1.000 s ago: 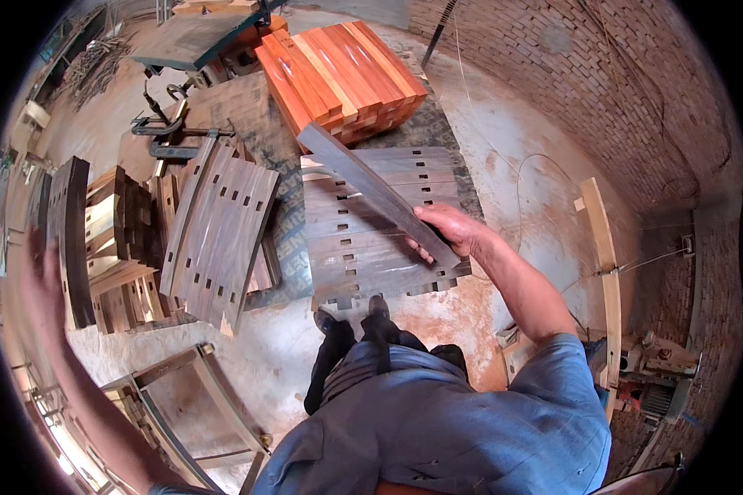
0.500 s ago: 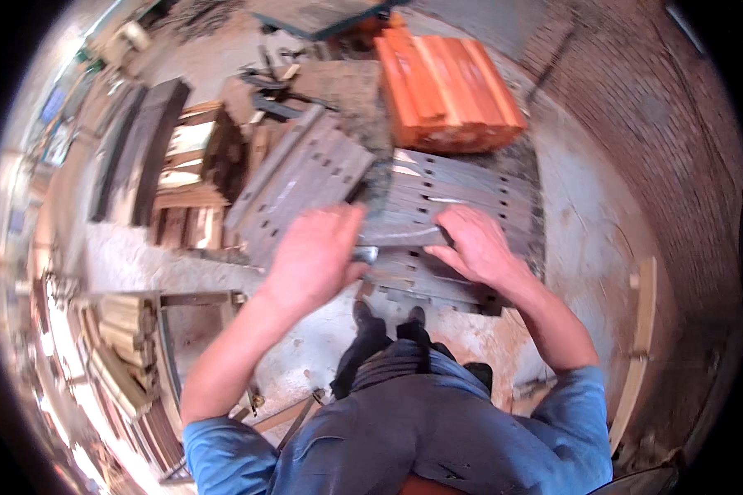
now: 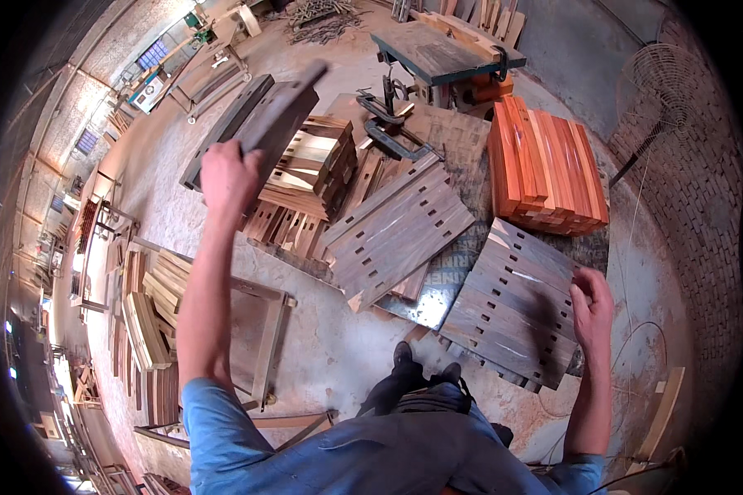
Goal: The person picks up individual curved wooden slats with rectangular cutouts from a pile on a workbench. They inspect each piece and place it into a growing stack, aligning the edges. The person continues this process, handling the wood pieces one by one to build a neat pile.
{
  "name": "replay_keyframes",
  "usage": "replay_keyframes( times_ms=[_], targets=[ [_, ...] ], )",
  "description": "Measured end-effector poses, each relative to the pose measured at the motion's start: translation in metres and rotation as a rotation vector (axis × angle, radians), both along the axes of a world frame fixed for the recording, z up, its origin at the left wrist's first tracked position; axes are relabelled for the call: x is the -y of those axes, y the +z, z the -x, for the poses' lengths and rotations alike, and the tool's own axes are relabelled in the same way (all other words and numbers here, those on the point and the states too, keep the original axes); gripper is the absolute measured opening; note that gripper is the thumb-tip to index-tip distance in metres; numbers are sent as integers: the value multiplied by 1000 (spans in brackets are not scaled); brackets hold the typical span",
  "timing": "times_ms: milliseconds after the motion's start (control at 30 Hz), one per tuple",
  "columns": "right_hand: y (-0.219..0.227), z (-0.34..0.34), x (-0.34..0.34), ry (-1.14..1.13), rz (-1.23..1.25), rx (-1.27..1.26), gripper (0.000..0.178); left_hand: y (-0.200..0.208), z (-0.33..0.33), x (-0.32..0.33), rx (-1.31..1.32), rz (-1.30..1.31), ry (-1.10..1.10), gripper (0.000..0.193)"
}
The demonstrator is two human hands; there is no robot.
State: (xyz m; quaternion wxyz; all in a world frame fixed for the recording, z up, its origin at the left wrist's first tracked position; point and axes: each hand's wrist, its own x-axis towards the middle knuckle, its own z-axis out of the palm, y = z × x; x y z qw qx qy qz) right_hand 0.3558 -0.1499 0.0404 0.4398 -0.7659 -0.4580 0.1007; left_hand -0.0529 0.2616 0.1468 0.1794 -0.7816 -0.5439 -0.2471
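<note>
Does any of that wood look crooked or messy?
Yes, a bit: the middle slotted stack sits skewed, turned at a different angle from the right slotted stack beside it. Nothing looks clearly broken.

A short-sleeved blue shirt (image 3: 338,462), its left sleeve (image 3: 223,433) and right sleeve (image 3: 579,473) brighter than the grey-blue front; bunched dark fabric (image 3: 429,402) at the waist; black trousers (image 3: 394,386); dark, round-toed shoes (image 3: 402,353); left hand (image 3: 229,179), right hand (image 3: 593,309) and forearms (image 3: 208,301) bare.
</note>
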Motion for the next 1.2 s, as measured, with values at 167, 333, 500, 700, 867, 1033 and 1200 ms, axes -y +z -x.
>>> replay_keyframes(
  times_ms=[167,333,500,700,867,1033,1200],
  targets=[
    [-42,-10,33,-165,-1,-101,22,0,31,-78,-80,113,195,40],
    [-57,-19,54,-333,163,8,25,-15,23,-119,-9,382,237,40],
    [-79,-42,63,-410,243,-56,28,-38,86,-176,-483,53,249,45],
    [-108,-74,82,-505,292,20,34,-35,93,-200,-382,-132,15,44],
    [-141,-100,108,-637,181,-236,37,-51,-72,19,176,358,-571,35],
    [-134,-61,124,-638,149,-589,42,-134,-136,206,211,1034,-836,36],
    [-142,0,179,-637,199,-679,42,-221,-133,267,180,1120,-664,48]
  ],
)
